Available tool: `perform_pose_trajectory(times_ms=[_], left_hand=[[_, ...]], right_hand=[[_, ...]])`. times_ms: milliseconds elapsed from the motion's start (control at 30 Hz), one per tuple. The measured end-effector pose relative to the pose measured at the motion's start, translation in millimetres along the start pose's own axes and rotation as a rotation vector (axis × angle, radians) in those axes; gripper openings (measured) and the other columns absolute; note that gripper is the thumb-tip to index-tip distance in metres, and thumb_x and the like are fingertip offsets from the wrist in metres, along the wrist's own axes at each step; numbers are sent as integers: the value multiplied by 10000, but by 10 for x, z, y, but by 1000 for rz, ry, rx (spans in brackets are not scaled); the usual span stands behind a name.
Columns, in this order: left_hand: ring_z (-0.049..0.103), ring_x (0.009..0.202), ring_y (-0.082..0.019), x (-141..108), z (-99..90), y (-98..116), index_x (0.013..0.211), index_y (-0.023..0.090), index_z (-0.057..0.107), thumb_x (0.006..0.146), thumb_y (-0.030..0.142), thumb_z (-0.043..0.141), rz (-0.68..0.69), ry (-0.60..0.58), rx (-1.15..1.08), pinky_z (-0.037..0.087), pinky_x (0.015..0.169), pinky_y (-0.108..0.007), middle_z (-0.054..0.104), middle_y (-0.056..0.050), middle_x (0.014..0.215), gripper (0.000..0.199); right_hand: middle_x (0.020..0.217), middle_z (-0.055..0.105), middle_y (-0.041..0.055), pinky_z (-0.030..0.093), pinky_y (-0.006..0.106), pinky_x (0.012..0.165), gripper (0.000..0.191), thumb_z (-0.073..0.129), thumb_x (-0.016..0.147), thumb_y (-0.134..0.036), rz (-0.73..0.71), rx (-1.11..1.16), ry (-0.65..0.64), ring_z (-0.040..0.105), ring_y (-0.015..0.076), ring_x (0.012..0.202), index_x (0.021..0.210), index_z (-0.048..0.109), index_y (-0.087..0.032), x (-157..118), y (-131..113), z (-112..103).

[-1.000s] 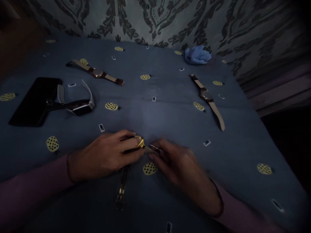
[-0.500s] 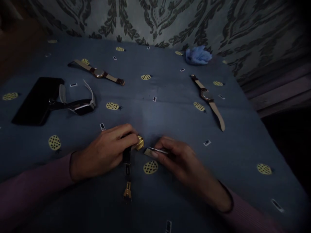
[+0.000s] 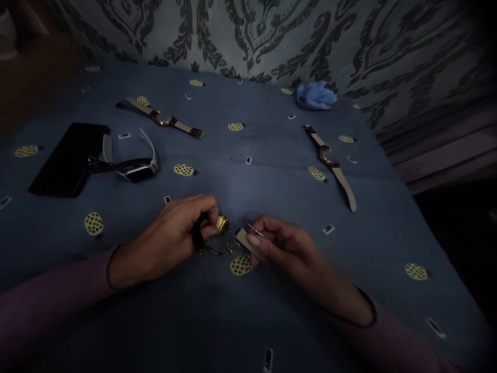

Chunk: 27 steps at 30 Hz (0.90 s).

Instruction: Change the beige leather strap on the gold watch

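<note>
Gold watch case (image 3: 222, 225), low on the surface (image 3: 272, 186), left of centre: pinched in the closed grip of the left hand (image 3: 171, 238), the nearer hand, dark strap (image 3: 198, 237) hanging beside. Right hand (image 3: 295, 251): fingers closed on pale strap piece (image 3: 246, 241) and slim metal tool (image 3: 255, 229); the piece's long axis slants up-left, its end near the case but apart. Blue cloth (image 3: 316, 96): far right corner. Wristwatch (image 3: 329, 156): toward the right edge, well apart.

Head cam — fwd/down @ hands (image 3: 165, 241)
</note>
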<state>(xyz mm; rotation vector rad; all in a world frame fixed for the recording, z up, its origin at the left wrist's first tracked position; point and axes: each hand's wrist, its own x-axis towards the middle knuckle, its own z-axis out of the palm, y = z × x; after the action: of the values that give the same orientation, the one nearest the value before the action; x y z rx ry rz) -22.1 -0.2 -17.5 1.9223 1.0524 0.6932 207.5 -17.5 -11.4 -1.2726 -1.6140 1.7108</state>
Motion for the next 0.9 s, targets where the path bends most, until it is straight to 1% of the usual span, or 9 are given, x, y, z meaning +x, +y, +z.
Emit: perform_pose_trajectory(times_ms=[133,300,400,533,633,700,767,833,900], left_hand=[[563,650,-93,3,-28,9,822,180,507,882,154,577,-114,-49,-191,447,575,-191,606,33,742,96],[519,576,-69,42,-71,57,759,163,517,814,170,633,-235,-34,-326,419,520,-159,558,49,654,129],[569,594,-78,68,-84,79,782,160,539,816,205,645,-317,-46,-462,474,548,-169,597,36,687,121],[643,738,-118,84,-119,61,841,161,626,862,175,573,-249,-105,-446,529,684,-230,660,-11,832,58],[647,852,-136,87,-228,35,802,165,671,866,123,536,-143,-225,-288,514,800,-258,652,-26,934,156],[640,993,-167,88,-347,31,920,194,697,845,87,545,-133,-387,-231,499,881,-275,642,-34,1123,200],[581,1160,-198,95,-473,47,1120,282,675,838,84,566,-188,-563,-194,500,900,-261,545,-10,1353,362],[495,1284,-231,114,-567,82,1214,342,632,821,152,646,-246,-654,-210,500,914,-254,445,11,1468,437],[476,1298,-249,143,-593,131,1161,315,663,776,260,739,-247,-696,-226,477,967,-273,438,1,1471,396]], right_hand=[[623,575,-19,404,237,523,253,540,947,-385,9,-15,44,507,109,542,782,541,-193,6,25,10],[630,576,-17,384,240,543,255,551,944,-387,14,18,47,488,105,551,785,548,-188,8,27,24],[639,570,-20,363,238,549,261,560,943,-401,42,60,35,470,101,559,793,551,-188,-2,31,25],[645,580,-17,365,248,572,270,579,930,-423,38,94,46,481,108,579,790,553,-193,-6,34,18],[638,587,-13,354,251,554,290,586,918,-444,46,91,56,471,107,560,777,556,-193,1,26,15],[634,589,-13,358,251,556,290,595,909,-447,44,93,66,472,109,560,776,556,-192,4,23,14],[634,591,-14,364,252,563,283,597,908,-443,38,91,76,474,109,565,783,557,-192,5,25,12],[637,593,-14,357,251,553,284,591,912,-444,34,85,88,462,106,558,788,561,-190,5,29,9],[634,593,-12,347,249,538,293,595,907,-449,23,83,101,450,101,546,780,564,-187,6,30,6]])
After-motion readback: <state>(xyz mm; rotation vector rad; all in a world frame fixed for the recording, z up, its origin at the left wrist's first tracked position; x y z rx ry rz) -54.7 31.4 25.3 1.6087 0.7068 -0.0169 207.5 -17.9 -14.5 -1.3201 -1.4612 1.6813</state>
